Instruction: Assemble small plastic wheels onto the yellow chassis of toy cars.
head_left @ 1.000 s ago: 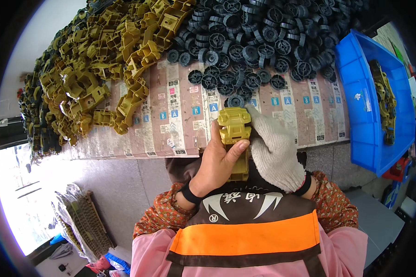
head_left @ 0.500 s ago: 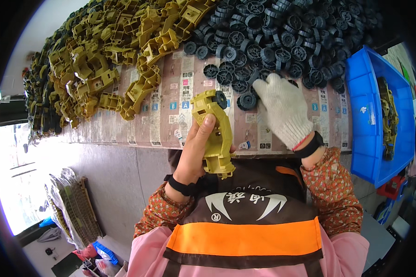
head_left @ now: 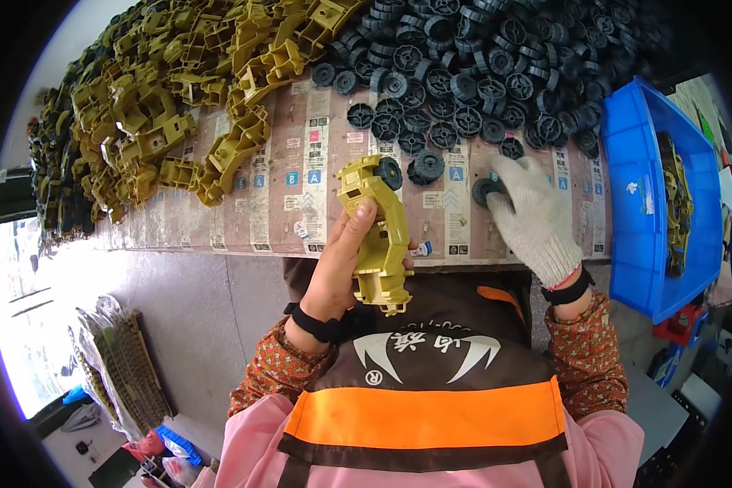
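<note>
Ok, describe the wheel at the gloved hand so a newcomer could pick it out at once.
Find the big heap of dark wheels at the top of the view. Below it, the gloved right hand holds a lone wheel at its left side. Unlike its loose neighbours, that one is in the hand's grip, apart from the heap.

Over there the table (head_left: 244,228), its top pinkish and printed, spans the frame's upper half. Yellow plastic vehicle bodies (head_left: 138,106) lie heaped at upper left; dark wheels (head_left: 468,81) crowd the upper middle and right.
</note>
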Tool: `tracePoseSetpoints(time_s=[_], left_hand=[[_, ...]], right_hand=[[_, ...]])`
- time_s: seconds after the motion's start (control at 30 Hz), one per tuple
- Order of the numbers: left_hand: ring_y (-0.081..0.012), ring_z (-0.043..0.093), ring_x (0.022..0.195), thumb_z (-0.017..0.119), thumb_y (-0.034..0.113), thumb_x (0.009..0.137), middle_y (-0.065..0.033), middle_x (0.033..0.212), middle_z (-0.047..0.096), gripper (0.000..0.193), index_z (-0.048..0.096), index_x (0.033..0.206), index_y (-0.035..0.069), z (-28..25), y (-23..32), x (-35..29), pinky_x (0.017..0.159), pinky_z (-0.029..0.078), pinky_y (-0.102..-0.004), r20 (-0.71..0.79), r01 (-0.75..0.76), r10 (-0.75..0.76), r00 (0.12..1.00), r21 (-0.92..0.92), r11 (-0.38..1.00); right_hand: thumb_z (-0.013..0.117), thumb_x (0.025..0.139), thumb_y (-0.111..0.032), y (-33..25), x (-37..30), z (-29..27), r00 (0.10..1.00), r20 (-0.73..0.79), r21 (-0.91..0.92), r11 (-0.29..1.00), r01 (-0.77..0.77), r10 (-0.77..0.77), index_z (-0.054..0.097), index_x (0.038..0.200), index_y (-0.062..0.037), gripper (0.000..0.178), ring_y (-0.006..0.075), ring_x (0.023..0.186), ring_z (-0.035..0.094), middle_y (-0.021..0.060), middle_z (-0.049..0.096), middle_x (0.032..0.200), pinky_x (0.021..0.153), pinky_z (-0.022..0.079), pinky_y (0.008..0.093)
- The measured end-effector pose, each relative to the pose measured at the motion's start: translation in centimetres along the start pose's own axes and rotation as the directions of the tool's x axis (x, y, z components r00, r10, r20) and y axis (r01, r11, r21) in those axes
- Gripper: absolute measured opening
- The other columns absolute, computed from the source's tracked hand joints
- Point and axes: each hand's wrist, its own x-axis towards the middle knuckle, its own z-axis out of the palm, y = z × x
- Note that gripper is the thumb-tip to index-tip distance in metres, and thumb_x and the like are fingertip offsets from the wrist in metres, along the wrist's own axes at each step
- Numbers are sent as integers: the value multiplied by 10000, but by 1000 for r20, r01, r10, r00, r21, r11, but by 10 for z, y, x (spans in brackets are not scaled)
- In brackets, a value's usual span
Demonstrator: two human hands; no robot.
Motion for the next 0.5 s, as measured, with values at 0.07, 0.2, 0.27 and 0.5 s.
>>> tracePoseSetpoints(time_s=[0.07,0.2,0.27,0.5], left_hand=[[-232,737,774,549,485,1096,-97,992,680,458,524,1324,88,-1,-3,4,700,646,-392,5,-9,9,1000,0,1000],[-205,730,796,555,473,1096,-83,1010,679,448,532,1334,94,3,-6,6,714,648,-374,36,-21,23,999,-58,998],[-192,726,819,557,470,1096,-75,1026,677,444,532,1341,100,3,-10,7,721,647,-363,27,-49,51,998,-72,996],[-146,706,870,612,408,1083,-41,1074,665,402,531,1353,121,10,-10,10,740,627,-318,-14,-181,181,983,-79,980]], right_hand=[[666,928,-148,-12,-3,-6,998,45,-17,999,43,-42,629,1172,-83,256,414,973,675,187,641,1088,799,551,500],[681,913,-135,0,-7,10,987,-4,-114,980,161,-162,634,1184,-49,288,426,1028,652,180,637,1067,840,550,479],[687,915,-119,-9,-9,0,994,95,206,978,32,-52,639,1241,-21,344,383,1078,650,172,648,1094,903,543,433],[620,1026,-95,-41,-30,-6,851,482,806,488,-335,-211,581,1422,5,410,187,1057,658,121,644,1234,926,542,333]])
